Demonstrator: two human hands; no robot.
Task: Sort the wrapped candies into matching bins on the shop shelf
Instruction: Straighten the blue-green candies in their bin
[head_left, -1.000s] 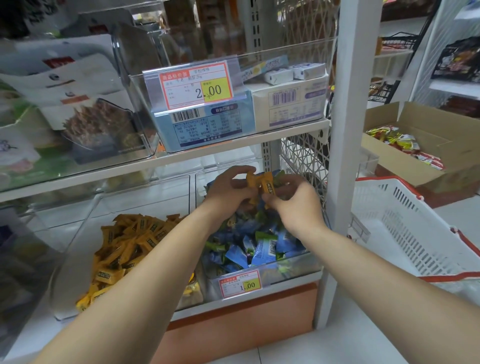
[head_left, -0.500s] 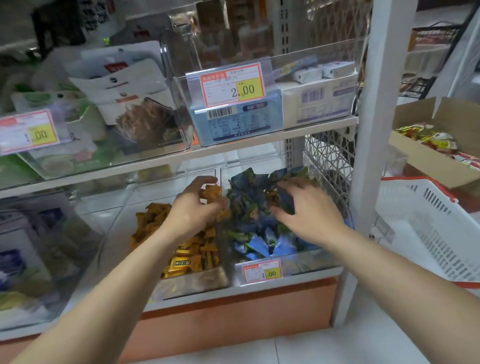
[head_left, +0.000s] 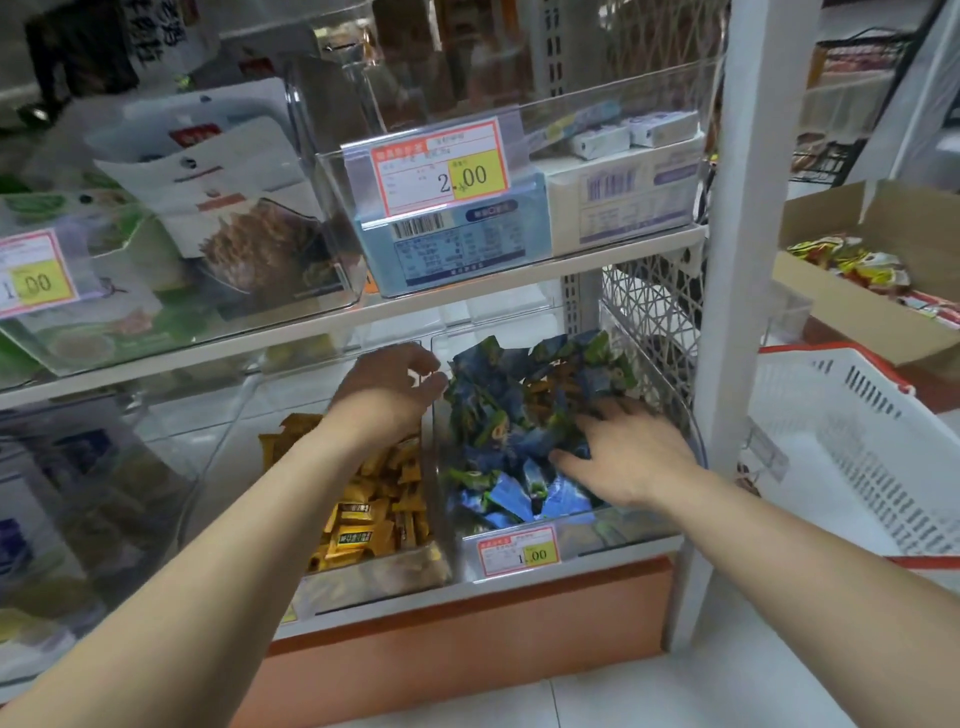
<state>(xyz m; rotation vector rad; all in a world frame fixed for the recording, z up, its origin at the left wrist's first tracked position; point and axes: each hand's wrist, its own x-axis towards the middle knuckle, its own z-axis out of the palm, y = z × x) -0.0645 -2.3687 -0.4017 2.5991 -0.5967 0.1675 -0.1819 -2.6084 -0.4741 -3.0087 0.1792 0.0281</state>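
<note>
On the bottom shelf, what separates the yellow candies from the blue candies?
The head view shows only the clear bin walls standing between the yellow candies and the blue candies; nothing else lies there.

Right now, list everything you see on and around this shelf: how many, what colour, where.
Yellow wrapped candies: many, yellow, left clear bin.
Blue wrapped candies: many, blue and green, right clear bin.
Stray orange candies: a few, orange, among the blue pile.
Price tags: three, red-white-yellow, on bin fronts.
Blue box: one, blue, upper clear bin.
White box: one, white, beside the blue box.
Snack pouches: several, mostly white, upper left.
Shopping basket: one, white with red rim, right of the shelf post.
Cardboard box: one, brown, behind the basket, holding red-yellow packets.
Left hand: one, over the yellow candies, holding nothing visible.
Right hand: one, fingers spread on the blue candies.
</note>
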